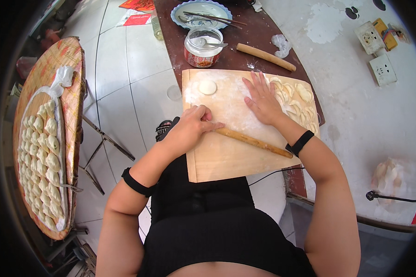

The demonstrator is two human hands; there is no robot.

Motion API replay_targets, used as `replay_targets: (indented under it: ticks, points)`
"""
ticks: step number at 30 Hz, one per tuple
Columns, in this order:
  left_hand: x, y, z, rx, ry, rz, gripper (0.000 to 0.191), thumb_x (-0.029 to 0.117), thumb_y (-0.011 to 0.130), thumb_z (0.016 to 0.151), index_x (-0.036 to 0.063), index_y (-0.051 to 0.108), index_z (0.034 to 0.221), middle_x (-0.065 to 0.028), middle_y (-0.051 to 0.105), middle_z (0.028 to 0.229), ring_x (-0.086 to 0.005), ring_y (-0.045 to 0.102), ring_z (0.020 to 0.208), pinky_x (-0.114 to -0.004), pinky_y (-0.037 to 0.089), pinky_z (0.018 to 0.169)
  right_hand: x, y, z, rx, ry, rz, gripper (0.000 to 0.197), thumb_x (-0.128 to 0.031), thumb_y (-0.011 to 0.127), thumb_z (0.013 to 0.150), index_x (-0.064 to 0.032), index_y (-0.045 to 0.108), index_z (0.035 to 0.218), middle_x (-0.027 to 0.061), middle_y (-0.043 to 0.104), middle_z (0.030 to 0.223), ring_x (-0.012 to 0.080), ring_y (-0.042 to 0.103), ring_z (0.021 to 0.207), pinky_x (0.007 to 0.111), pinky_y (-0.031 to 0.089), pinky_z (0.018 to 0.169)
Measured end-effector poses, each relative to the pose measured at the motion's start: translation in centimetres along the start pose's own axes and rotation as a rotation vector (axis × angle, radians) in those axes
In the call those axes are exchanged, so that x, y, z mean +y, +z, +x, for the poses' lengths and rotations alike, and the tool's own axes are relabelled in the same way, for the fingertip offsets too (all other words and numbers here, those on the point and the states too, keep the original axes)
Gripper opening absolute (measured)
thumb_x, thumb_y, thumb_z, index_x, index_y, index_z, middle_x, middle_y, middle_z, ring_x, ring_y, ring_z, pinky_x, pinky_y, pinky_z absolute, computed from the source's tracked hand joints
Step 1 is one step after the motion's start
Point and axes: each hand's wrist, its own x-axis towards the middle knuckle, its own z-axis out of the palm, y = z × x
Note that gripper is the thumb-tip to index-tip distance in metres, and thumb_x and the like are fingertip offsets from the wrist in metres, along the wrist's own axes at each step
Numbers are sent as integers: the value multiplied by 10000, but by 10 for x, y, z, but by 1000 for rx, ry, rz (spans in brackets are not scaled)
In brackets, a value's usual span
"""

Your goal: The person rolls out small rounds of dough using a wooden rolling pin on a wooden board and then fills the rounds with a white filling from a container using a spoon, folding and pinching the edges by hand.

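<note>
A floured wooden board (225, 162) lies in front of me. My left hand (196, 123) grips the left end of a thin wooden rolling pin (256, 140), which lies slanted across the board, its far end close to my right wristband. Palm down with fingers spread, my right hand (261, 98) rests on the floury surface and appears to hold nothing; its underside is hidden. A flat round of dough (207, 87) sits near the board's upper left corner. Several pale, folded dough pieces (303, 112) crowd the right side, just beyond my right hand and partly behind that forearm.
Behind the board stand a jar of white powder (202, 52) with a spoon, a thicker wooden rod (266, 57), a crumpled plastic bag (282, 45) and a scalloped bowl (201, 8) with chopsticks. Left, a round table (71, 104) carries a tray of several dumplings (38, 152).
</note>
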Motion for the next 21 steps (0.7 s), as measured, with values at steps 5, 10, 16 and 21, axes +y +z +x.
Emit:
replay_targets:
  ticks: [5, 10, 16, 21]
  points:
    - [2, 2, 0, 23, 2, -20, 409, -35, 630, 697, 191, 712, 1027, -52, 494, 837, -232, 512, 815, -320, 447, 731, 10, 7, 1, 113, 4, 178, 493, -394, 382, 955, -157, 340, 1385, 135, 202, 1485, 313, 90, 1397, 540, 96, 1094]
    - [0, 3, 3, 29, 15, -1, 399, -41, 632, 712, 194, 714, 1024, -50, 507, 832, -234, 515, 813, -318, 442, 737, 38, -21, 10, 358, 97, 995, 268, -298, 589, 875, -35, 626, 907, 65, 572, 954, 179, 527, 919, 278, 395, 880]
    - [-1, 6, -1, 44, 25, -6, 380, -34, 639, 715, 185, 717, 1015, -51, 514, 822, -233, 514, 813, -329, 434, 745, 33, -56, -25, -245, 188, 347, 385, -214, 820, 639, -31, 588, 884, 96, 582, 891, 203, 556, 827, 326, 460, 727]
    - [-1, 6, -1, 44, 33, -1, 364, -10, 637, 730, 188, 714, 1026, -49, 518, 821, -229, 510, 809, -327, 432, 744, 39, -53, -27, -422, 275, 356, 315, -111, 786, 631, -46, 525, 796, 83, 583, 736, 209, 559, 692, 320, 452, 621]
